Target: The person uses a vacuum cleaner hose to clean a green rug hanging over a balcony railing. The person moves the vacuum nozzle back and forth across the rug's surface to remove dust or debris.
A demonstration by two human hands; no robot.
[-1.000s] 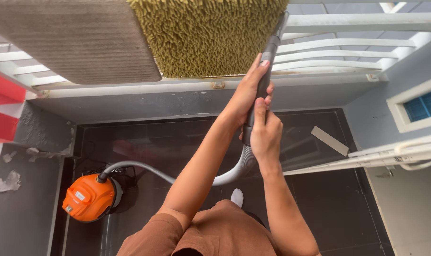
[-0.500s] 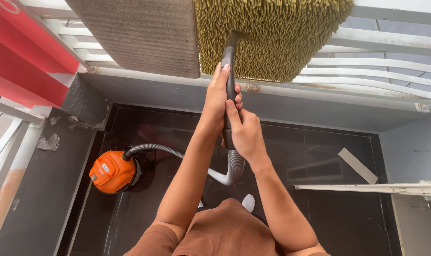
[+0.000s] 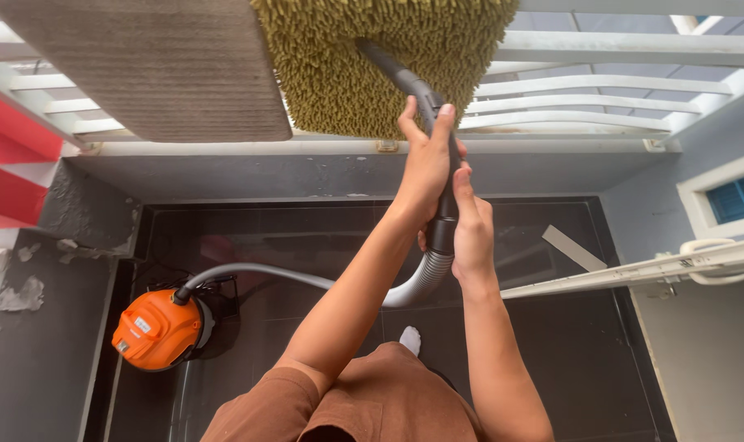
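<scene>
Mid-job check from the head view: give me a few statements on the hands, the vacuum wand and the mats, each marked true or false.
1. Both hands grip the vacuum wand. True: left hand higher, right hand lower.
2. The wand's tip is on the grey flat mat. False: it presses into the green shaggy mat; the grey mat is untouched.
3. The orange vacuum canister sits on the dark floor. True.
4. The hose is detached from the canister. False: it runs from the canister to the wand.
5. Both mats hang over the white railing. True.
</scene>
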